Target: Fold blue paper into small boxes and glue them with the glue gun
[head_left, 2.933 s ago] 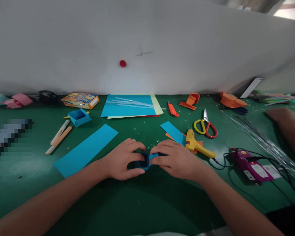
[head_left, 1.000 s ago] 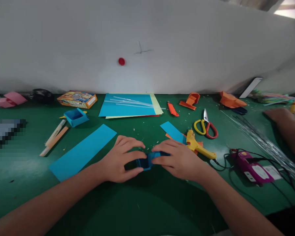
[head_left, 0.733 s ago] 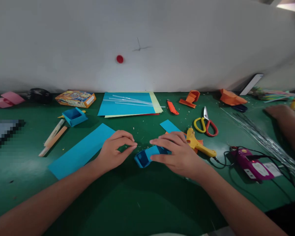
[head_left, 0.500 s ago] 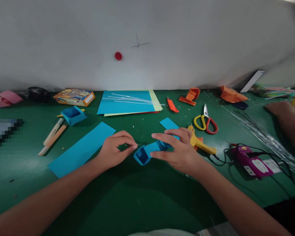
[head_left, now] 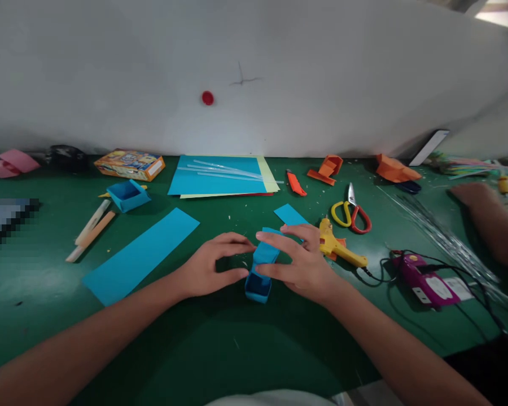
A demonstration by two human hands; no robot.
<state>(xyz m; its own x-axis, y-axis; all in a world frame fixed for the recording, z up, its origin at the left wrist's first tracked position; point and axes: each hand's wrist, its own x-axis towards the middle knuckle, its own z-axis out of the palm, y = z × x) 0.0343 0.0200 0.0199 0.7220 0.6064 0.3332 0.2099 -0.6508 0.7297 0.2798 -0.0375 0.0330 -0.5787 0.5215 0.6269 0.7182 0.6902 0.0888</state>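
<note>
A half-folded blue paper box (head_left: 260,270) lies on the green table (head_left: 245,349) between my hands, its open end toward me. My right hand (head_left: 298,262) rests on its right side, thumb and fingers pinching the paper. My left hand (head_left: 214,268) curls beside its left edge, thumb and forefinger close together near the fold, touching or almost touching it. A long blue paper strip (head_left: 141,254) lies to the left of my left hand. A small blue paper piece (head_left: 291,215) lies just beyond my right hand.
A yellow glue gun (head_left: 336,245), red-and-yellow scissors (head_left: 350,211), an orange cutter (head_left: 297,184) and a purple device (head_left: 423,279) with cables lie to the right. A finished blue box (head_left: 127,195), pencils (head_left: 91,228), blue sheets with glue sticks (head_left: 220,176) lie behind. Another person's arm (head_left: 489,217) rests far right.
The blue box has been turned from lying sideways between my hands to pointing toward me. My left hand let go briefly, then came back to its left edge.
</note>
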